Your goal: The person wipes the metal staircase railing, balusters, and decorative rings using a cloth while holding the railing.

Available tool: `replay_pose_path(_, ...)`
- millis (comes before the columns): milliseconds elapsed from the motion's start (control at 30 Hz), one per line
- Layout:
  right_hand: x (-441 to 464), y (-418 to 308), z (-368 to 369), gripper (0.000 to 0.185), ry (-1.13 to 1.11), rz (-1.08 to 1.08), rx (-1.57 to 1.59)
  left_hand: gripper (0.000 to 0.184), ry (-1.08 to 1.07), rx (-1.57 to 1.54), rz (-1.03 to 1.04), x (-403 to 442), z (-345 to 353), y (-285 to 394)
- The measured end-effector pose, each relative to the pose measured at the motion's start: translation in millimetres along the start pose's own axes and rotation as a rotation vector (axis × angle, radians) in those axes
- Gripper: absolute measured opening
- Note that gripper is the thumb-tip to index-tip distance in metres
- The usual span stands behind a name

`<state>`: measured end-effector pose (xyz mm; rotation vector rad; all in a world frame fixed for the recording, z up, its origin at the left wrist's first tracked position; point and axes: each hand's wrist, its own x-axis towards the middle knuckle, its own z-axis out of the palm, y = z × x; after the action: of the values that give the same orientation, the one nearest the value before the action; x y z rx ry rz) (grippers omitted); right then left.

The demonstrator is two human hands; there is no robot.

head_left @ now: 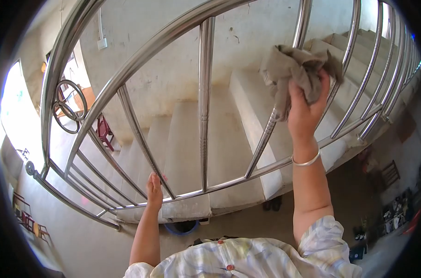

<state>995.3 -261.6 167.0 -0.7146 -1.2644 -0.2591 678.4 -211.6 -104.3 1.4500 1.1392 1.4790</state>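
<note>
My right hand (307, 109) is closed on a crumpled grey-brown cloth (291, 65), which is bunched around an upright bar (262, 143) of a stainless steel stair railing. The fingertips press into the fabric, and part of the bar is hidden behind it. Lower and to the left, my left hand (155, 190) grips another upright bar (138, 125) close to its foot. Some of its fingertips show on the far side of that metal. A thick curved handrail (161, 41) runs above both hands, and a thinner bottom rail (229, 184) passes below them.
Concrete steps (189, 143) lie behind the railing, rising to the right along a stained wall (173, 69). Beneath the stair edge is a blue basin (182, 228). Wooden chairs (34, 227) stand far left, and several shoes (398, 206) sit at lower right.
</note>
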Motion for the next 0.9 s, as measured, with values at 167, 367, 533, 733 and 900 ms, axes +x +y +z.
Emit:
replay_pose_path(167,-54,37,-12,0.058,-0.096,-0.193,-0.203,0.046,0.091,-0.059,0.015,2,9,-22)
replay_pose_path(367,-189,42,-46,0.045,-0.535,0.032,-0.420,0.046,0.072,-0.115,-0.020,1,16,-16)
replay_pose_path(533,-171,47,-69,0.049,-0.603,0.312,-0.206,0.047,0.157,-0.197,0.015,3,20,-25)
replay_pose_path(733,-19,-9,-84,0.052,0.285,0.032,-0.028,0.048,0.158,-0.155,-0.009,4,15,-34)
replay_pose_path(900,129,-25,-93,0.049,0.230,-0.381,-0.259,0.047,0.131,-0.199,-0.084,2,14,-29)
